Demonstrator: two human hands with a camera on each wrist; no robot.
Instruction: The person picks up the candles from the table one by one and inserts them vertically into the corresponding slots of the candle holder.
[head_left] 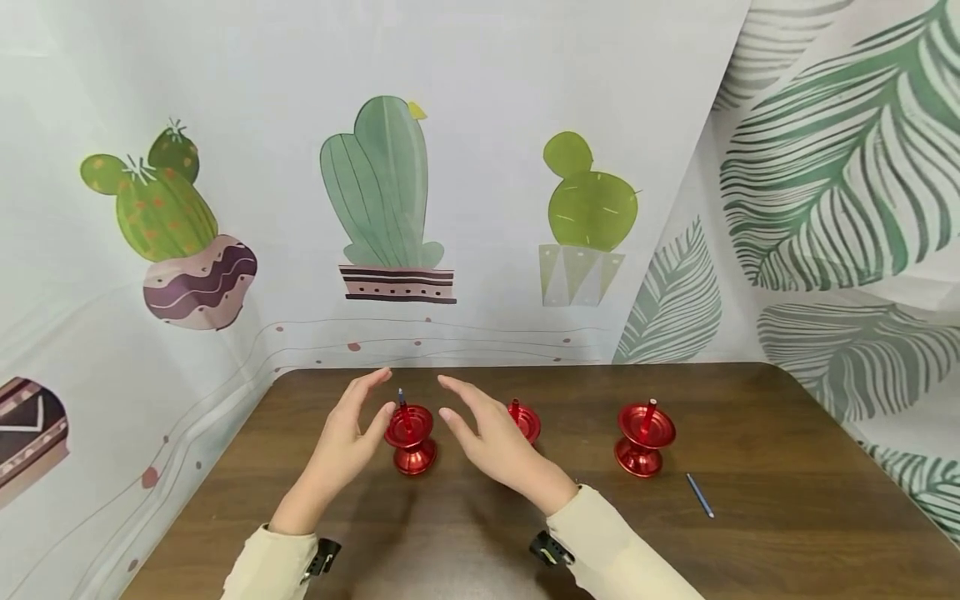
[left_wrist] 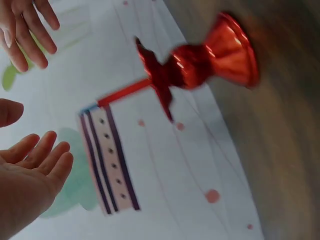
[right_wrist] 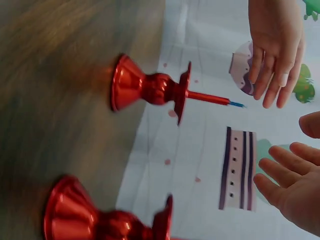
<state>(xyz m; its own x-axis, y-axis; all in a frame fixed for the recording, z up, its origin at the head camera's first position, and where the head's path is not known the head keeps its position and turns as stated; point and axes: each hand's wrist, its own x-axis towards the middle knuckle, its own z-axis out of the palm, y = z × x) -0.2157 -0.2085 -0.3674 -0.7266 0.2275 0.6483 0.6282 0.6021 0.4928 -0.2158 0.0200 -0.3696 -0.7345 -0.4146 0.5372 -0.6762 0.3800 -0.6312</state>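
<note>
Both hands hover over the table with relaxed fingers and nothing in them, palms facing each other. My left hand (head_left: 341, 446) is to the left of a shiny red candle holder (head_left: 415, 457), and my right hand (head_left: 491, 437) is to its right. This holder stands upright, and a blue tip (right_wrist: 236, 104) sticks out of its thin red stem (right_wrist: 207, 97). A second red holder (head_left: 528, 422) is partly hidden behind the right hand. Farther right stands a third red holder (head_left: 647, 450), its red stem (head_left: 648, 415) pale at the top.
A thin blue stick (head_left: 700, 495) lies on the brown wooden table (head_left: 787, 467), right of the third holder. Behind the table's back edge hangs a pale cloth (head_left: 487, 167) printed with cacti and leaves.
</note>
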